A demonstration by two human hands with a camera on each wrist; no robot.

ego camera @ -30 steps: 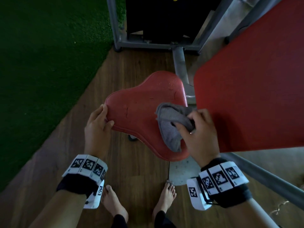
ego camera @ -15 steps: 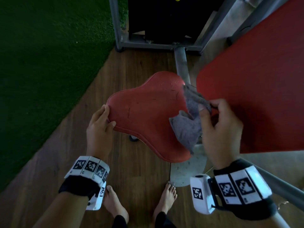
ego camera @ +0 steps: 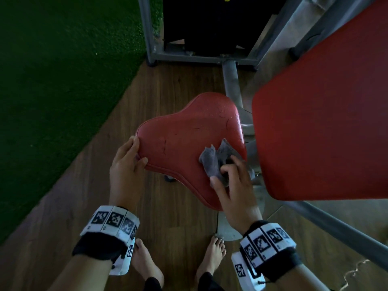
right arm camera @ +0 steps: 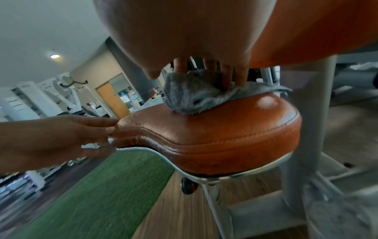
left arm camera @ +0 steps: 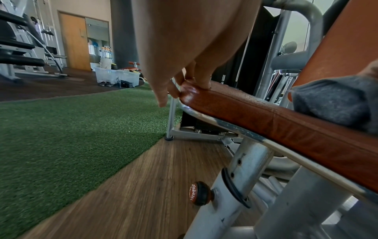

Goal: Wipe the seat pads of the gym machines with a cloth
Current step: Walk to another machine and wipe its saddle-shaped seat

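The red seat pad (ego camera: 184, 143) sits on a grey post, with water droplets on its far end. My left hand (ego camera: 128, 160) grips its left edge, thumb on top and fingers round the rim (left arm camera: 184, 84). My right hand (ego camera: 224, 175) is on the pad's near right part, fingers bent over a bunched grey cloth (ego camera: 212, 160) and pressing it onto the pad. In the right wrist view the fingertips (right arm camera: 227, 80) dig into the cloth (right arm camera: 190, 98) on the pad (right arm camera: 225, 137).
A large red back pad (ego camera: 325, 122) overhangs close to the right of my right hand. The grey machine frame (ego camera: 189, 53) stands beyond the seat. Green turf (ego camera: 52, 91) lies on the left, wooden floor below. A seat-post knob (left arm camera: 199, 195) sticks out under the pad. My bare feet (ego camera: 147, 263) are near.
My right hand carried the cloth to the pad's right edge, lifted it, and has now come back down onto the near right part. The left hand kept its hold.
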